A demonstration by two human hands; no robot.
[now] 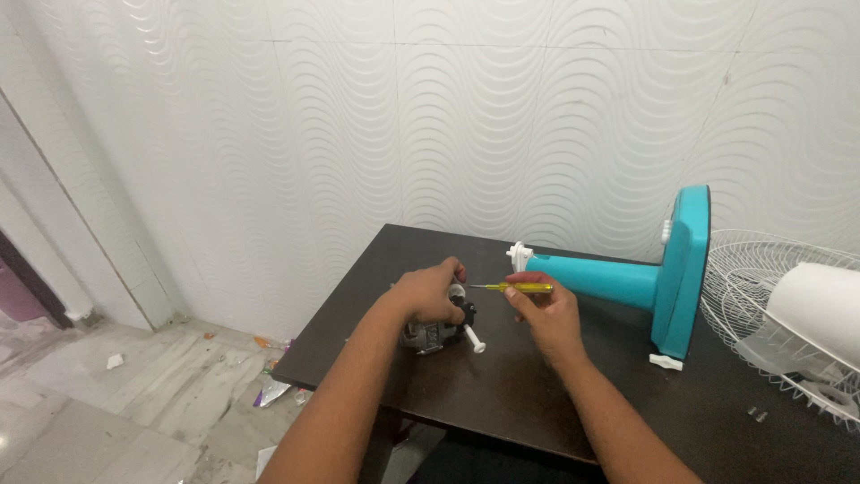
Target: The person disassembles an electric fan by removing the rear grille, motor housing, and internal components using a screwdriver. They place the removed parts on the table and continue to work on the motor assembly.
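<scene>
Fan motor, a small metal unit with a white shaft projecting toward you and to the right, is sitting on the dark table, near its left front portion. You are covering the top of the motor with your left hand; the fingers are curling down over the housing and gripping it, so most of the body is being hidden from the head camera. Only the lower metal part and the white shaft with its round end are showing below the hand.

You are holding a yellow-handled screwdriver in your right hand. The fingers are closing around the handle, and the thin metal blade is pointing left, toward the top of the motor beside your left thumb. Whether the tip is touching the motor cannot be determined, because the left hand is blocking that spot.

Just behind your right hand, a teal fan stand is lying on its side on the table. Its neck is pointing left and is ending in a white fitting, while its flat base is standing on edge to the right. A white wire fan guard is resting at the right edge of the table, with a white rounded part lying on it. Two small screws are lying on the table in front of the guard, well apart from both hands.
</scene>
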